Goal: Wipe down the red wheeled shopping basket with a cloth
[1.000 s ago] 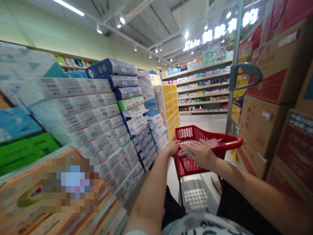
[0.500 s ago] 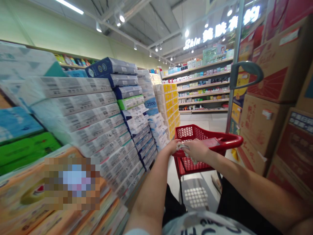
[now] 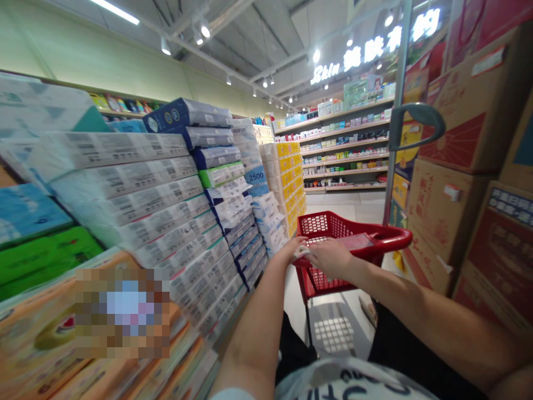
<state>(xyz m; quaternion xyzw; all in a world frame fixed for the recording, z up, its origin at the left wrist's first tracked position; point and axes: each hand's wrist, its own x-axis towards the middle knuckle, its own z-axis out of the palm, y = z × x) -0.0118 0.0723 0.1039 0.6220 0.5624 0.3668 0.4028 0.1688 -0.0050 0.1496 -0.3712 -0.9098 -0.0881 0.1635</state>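
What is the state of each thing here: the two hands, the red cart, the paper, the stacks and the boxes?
Left hand: resting on the cart's near rim.
Right hand: on the rim, over a crumpled paper.
Red cart: upright; contents not visible.
Tissue packs: stacked high, on the left.
Cardboard boxes: closed, stacked on the right.

Single head cam, looking forward and slightly down the aisle, forearms close at lower centre, red basket cart (image 3: 345, 244) mid-frame, far shelves (image 3: 345, 150) upper right.
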